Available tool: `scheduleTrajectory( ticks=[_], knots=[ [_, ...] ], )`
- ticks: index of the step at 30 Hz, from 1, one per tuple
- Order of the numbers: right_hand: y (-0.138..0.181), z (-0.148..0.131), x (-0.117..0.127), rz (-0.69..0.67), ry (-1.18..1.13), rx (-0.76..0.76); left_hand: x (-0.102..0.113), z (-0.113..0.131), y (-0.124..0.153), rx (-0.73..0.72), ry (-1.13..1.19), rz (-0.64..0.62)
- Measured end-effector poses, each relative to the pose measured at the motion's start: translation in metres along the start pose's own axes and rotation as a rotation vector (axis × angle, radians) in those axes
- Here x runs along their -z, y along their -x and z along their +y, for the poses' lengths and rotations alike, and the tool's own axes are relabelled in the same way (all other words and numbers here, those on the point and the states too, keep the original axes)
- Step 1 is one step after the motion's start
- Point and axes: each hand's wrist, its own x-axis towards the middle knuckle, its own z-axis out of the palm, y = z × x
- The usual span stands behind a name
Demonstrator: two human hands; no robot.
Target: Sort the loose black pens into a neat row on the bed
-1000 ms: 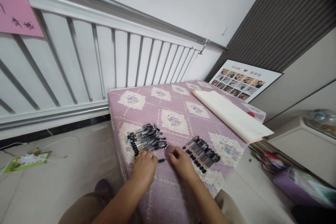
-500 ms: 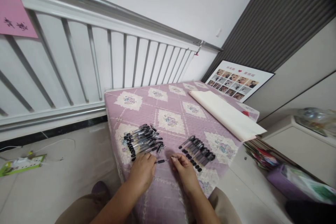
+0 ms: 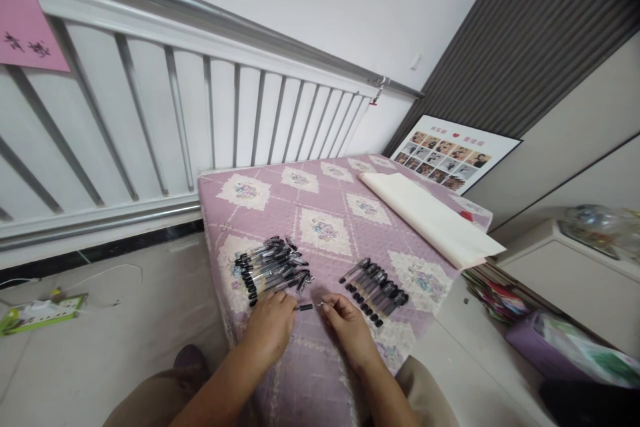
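Observation:
My left hand (image 3: 271, 328) and my right hand (image 3: 349, 329) rest on a table under a purple patterned cloth (image 3: 330, 213). Between them they pinch one black pen (image 3: 306, 307), the left at its left end and the right at its tip end. A loose pile of black-capped pens (image 3: 273, 267) lies just beyond my left hand. A neat row of pens (image 3: 375, 286) lies beyond my right hand, side by side.
A cream sheet of paper (image 3: 433, 217) lies across the table's far right. A framed photo collage (image 3: 453, 152) leans on the dark wall. White railings (image 3: 150, 120) stand behind the table. Cluttered low furniture (image 3: 550, 320) is on the right; tiled floor lies on the left.
The view has shifted slightly. My hands stay near the table's front edge, and the right one has drawn a little closer to the pen's end.

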Motion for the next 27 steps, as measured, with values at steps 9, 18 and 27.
scheduleTrajectory(
  ticks=[9,18,27],
  knots=[
    [0.005,-0.013,0.000,-0.072,0.092,0.030,0.001,0.000,0.001,-0.013,-0.001,0.013],
    [0.005,-0.013,0.003,-0.151,0.053,0.016,-0.003,-0.003,0.000,-0.031,0.005,0.008],
    [0.006,-0.015,0.002,-0.153,0.061,0.002,-0.002,-0.002,0.000,-0.023,0.005,-0.016]
  ],
)
